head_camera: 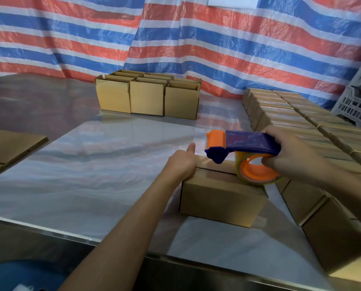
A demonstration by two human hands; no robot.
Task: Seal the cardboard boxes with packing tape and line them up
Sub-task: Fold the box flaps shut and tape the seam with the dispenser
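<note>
Behind everything hangs a big plastic tarp with red, blue and white stripes [175, 38]; before it lies the wide, shiny pale surface [91, 164] which carries all the work. On its right side stand long rows of closed brown cardboard boxes [301, 122], set close one to another, so I judge the greater part is already sealed and lined up; at the back waits a block of open-topped brown boxes [147, 97], not yet closed; on the left lies a flat sheet of brown cardboard [7, 148]. Near the front edge, just beside the rows, stands the small brown cardboard box [221, 196] now in work; its flaps are folded down, the middle seam [217, 172] looks bare, and I cannot tell if any tape holds there. The blue and orange tape dispenser [248, 143] is tilted over it, the clear roll touching the top at the right end. The right hand [297, 152] is clamped on the dispenser, fingers through the orange core; the left hand [181, 162] grips the box's upper left edge, thumb raised; the hands are apart.
</note>
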